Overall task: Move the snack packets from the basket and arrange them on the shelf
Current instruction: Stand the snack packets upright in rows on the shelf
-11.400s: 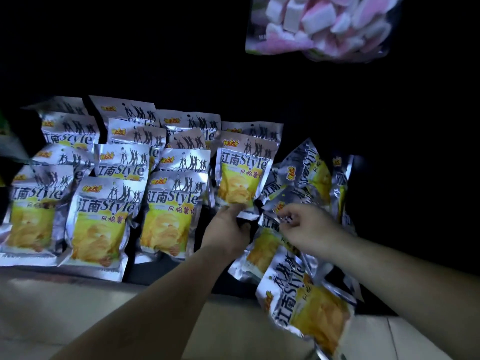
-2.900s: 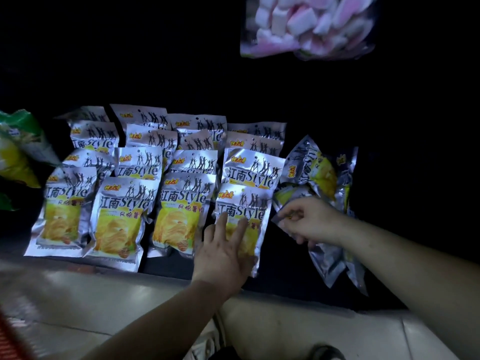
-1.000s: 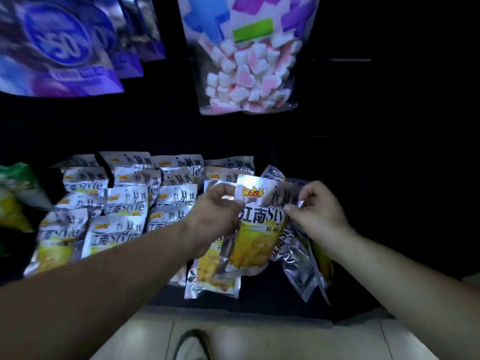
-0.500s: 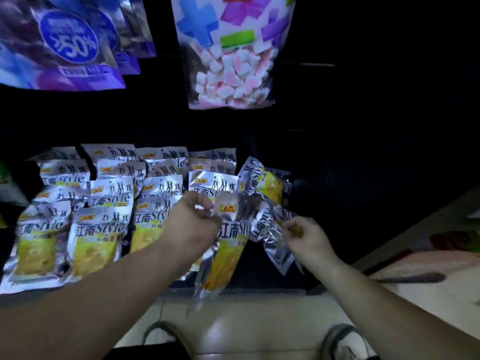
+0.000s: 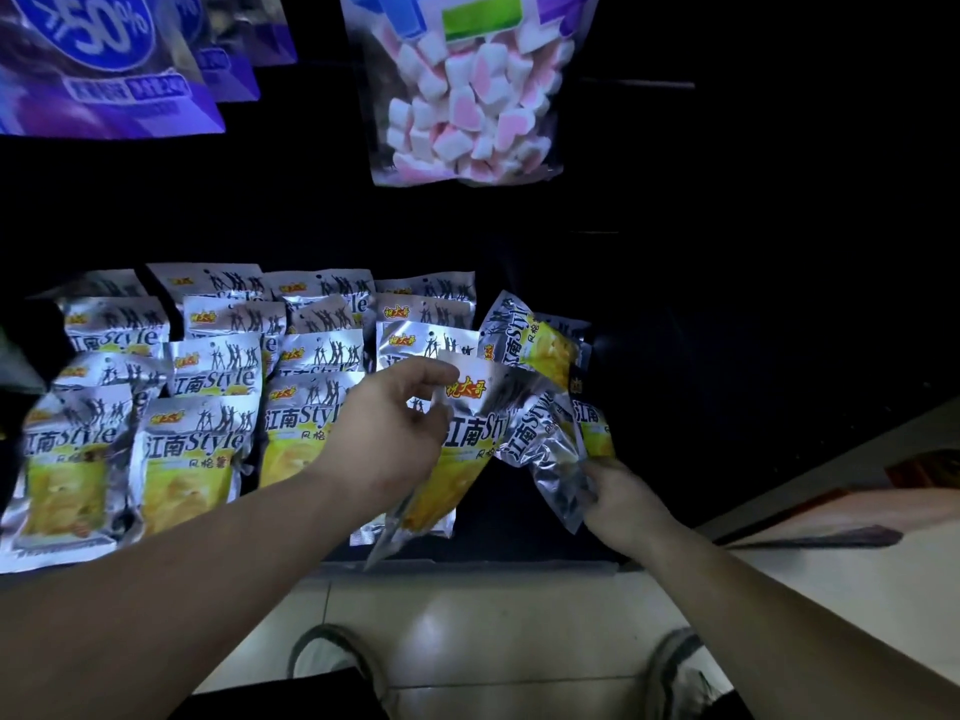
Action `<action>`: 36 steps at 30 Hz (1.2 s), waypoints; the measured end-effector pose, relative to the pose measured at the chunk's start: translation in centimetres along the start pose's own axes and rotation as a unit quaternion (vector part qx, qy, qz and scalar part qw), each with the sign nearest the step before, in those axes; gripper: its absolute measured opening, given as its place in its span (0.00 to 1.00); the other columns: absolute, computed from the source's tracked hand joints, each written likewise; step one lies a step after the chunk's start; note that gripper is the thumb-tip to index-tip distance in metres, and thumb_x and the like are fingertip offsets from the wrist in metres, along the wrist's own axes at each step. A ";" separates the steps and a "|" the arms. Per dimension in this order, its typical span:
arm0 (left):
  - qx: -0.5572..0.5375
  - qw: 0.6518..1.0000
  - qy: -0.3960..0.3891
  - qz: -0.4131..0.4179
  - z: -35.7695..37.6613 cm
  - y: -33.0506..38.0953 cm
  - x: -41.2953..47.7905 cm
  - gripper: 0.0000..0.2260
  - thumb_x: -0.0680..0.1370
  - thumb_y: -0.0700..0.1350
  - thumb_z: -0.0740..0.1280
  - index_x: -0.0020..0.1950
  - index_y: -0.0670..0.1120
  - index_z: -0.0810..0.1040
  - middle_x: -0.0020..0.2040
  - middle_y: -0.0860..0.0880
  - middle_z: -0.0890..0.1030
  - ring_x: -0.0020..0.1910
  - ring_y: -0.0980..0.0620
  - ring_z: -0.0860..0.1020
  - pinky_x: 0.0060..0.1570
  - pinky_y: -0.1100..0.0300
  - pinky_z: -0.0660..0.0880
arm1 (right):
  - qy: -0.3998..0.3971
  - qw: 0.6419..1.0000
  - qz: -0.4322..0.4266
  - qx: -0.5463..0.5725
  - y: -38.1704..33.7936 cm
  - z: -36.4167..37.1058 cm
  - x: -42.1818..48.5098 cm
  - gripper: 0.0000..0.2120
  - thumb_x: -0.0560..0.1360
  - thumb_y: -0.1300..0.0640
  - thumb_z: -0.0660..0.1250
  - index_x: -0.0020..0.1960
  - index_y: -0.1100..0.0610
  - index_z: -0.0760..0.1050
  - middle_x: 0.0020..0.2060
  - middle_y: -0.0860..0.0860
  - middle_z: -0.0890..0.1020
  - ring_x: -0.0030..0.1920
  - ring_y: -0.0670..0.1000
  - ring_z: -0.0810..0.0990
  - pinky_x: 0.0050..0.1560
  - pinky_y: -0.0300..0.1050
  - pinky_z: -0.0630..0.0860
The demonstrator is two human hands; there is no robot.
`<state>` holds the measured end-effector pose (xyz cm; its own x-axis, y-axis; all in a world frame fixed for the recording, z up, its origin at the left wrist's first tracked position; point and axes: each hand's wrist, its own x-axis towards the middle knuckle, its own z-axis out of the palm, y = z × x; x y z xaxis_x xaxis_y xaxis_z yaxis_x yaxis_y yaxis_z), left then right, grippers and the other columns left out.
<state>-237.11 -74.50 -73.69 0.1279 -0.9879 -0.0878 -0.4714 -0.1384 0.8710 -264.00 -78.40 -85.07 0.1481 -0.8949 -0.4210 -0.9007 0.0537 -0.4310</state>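
The scene is looking dim, with the back of the shelf (image 5: 727,252) sinking into near black while light from the near side is catching the foil packets (image 5: 197,439) and glaring white off their tops. The floor tiles (image 5: 493,615) are reflecting a soft sheen. The purple bags (image 5: 104,59) at far left are smearing and bending toward the edge.

Both forearms are bare — no sleeves, watch or rings show on the left hand (image 5: 395,433) or right hand (image 5: 621,498); grey shoes (image 5: 332,654) below.
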 end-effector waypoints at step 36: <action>-0.115 0.984 -0.072 -0.118 -1.6 -3.1 0.6 0.21 0.79 0.31 0.67 0.67 0.51 0.78 0.54 0.55 0.83 0.48 0.55 0.85 0.43 0.70 0.79 | 0.188 0.981 0.057 0.011 -2.6 6.8 7.2 0.15 0.73 0.51 0.72 0.56 0.55 0.73 0.59 0.56 0.75 0.58 0.62 0.77 0.51 0.54 0.77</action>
<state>-234.20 -74.57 -75.66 0.0783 -0.9319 -0.3540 -0.2321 -0.3624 0.9027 -257.78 -82.00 -92.41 -0.1171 -0.9824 -0.1453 -0.8933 0.1681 -0.4168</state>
